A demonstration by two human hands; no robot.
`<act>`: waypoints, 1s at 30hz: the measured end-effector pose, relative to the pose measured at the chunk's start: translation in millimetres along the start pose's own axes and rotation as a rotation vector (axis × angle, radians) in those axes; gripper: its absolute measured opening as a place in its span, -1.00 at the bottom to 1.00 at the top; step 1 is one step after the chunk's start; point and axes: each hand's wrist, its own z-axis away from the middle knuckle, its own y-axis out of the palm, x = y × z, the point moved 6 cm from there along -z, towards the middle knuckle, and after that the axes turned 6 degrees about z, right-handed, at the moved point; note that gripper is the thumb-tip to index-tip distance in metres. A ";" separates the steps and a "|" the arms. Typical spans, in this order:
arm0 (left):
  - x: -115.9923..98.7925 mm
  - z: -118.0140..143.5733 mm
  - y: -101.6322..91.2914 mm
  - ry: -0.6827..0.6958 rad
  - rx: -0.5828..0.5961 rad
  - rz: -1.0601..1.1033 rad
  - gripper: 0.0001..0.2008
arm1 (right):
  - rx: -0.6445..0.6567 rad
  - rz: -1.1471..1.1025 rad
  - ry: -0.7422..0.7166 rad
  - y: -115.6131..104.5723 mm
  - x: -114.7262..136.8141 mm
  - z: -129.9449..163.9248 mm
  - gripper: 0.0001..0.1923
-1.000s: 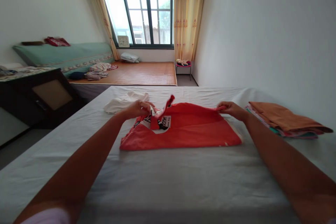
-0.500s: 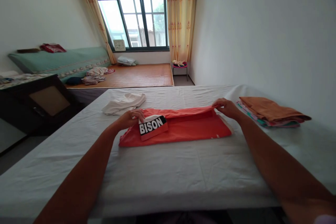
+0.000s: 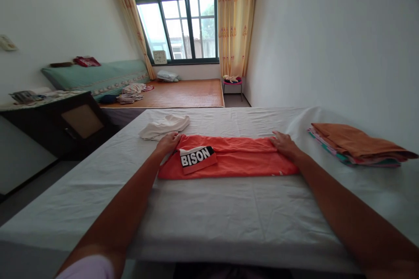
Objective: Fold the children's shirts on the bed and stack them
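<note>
Through the head camera I'm seeing the red-orange garment [image 3: 248, 161] lying folded into a long, low strip on the white sheet [image 3: 229, 213], straight ahead of me and between my two hands. A printed flap [image 3: 198, 159] is lying on top of its left part, with BISON showing in white letters on a black band and an orange band running below.

My left hand [image 3: 168, 143] is resting at the far left corner, its fingers bending over the edge of the fabric; I cannot tell whether they are pinching it or only touching it. My right hand [image 3: 284, 144] is lying over the right end with its fingers partly stretched out and pointing inward; it is touching the fabric, but I cannot tell whether it is gripping any. A lilac sleeve [image 3: 87, 268] is showing on my left arm.

Just beyond the left hand, a crumpled white cloth [image 3: 165, 127] is lying on the sheet. Off to the right, apart from the right hand, a stack of folded clothes [image 3: 358, 141] is sitting near the wall, a brown piece topping it. Farther back, a bed [image 3: 193, 93] is standing under the window [image 3: 178, 28], some clothes [image 3: 132, 91] are lying on its left side, and a dark cabinet [image 3: 81, 122] is standing at the left.
</note>
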 end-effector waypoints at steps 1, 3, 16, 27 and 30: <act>-4.5 -3.4 2.9 -0.003 0.000 -0.097 -0.57 | 0.023 0.012 0.026 6.8 -0.5 -0.3 -0.55; -11.8 -10.5 4.9 -0.041 -0.006 -0.229 -0.56 | 0.046 -0.006 0.022 13.7 -0.4 0.1 -0.61; 6.8 -12.4 -10.3 -0.007 -0.222 -0.129 -0.60 | -0.110 -0.018 0.073 -11.2 -6.1 2.6 -0.51; -93.2 50.0 86.1 0.471 0.264 -0.298 -0.47 | 0.260 0.082 -0.466 9.9 114.6 50.7 -0.37; -81.6 53.6 93.3 0.362 0.295 -0.382 -0.43 | 0.294 0.133 -0.371 20.2 97.1 51.6 -0.31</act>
